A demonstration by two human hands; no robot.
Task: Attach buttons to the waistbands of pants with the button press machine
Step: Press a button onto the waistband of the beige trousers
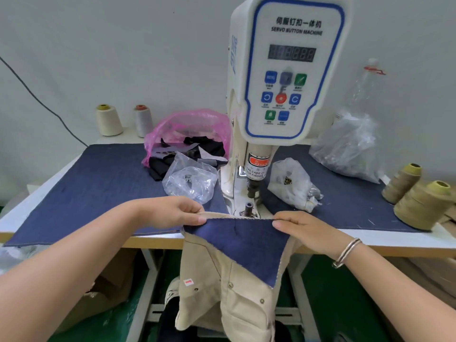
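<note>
Our left hand (172,212) pinches the left end of the waistband (240,217), thumb on top and fingers curled underneath, and our right hand (303,229) pinches the right end the same way. Neither grip is loose; each is closed on the cloth, and between them the band is pulled into a taut line just near of the lower post (248,208) of the button machine (283,77). The pants (222,292) hang off the near edge of the desk (148,241), blue lining facing up.

The risk we see is placement: the band is not yet over the post, and if we slide it in crooked or let one end sag, the button could land off its mark. Our fingertips also sit close to the punch (254,187), so pressing before they are clear could catch them. The hanging weight may drag the cloth back toward us.
</note>
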